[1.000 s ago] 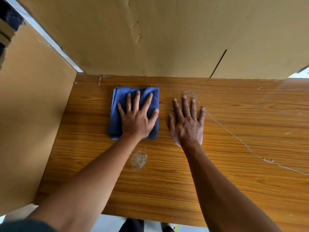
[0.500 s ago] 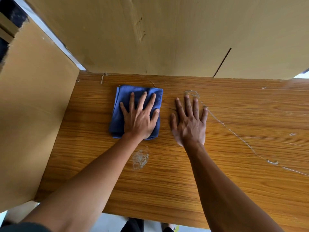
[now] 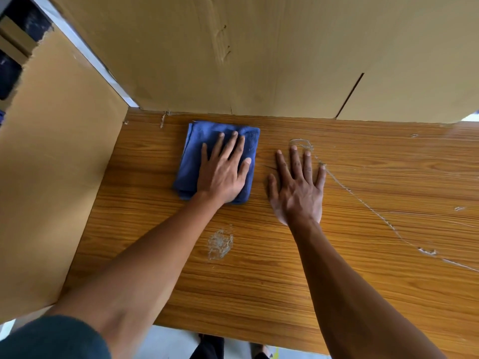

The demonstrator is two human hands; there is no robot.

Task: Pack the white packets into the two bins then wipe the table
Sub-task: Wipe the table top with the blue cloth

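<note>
A folded blue cloth lies on the wooden table close to its far edge. My left hand presses flat on the cloth with straight, spread fingers. My right hand rests flat on the bare wood just right of the cloth, fingers spread, holding nothing. No white packets or bins are in view.
Cardboard panels stand along the far edge and the left side of the table. A whitish scuffed patch marks the wood near my left forearm, and a thin pale scratch line runs diagonally to the right.
My left hand has slid the cloth a little farther toward the back cardboard panel. My right hand has stayed flat in about the same spot.
</note>
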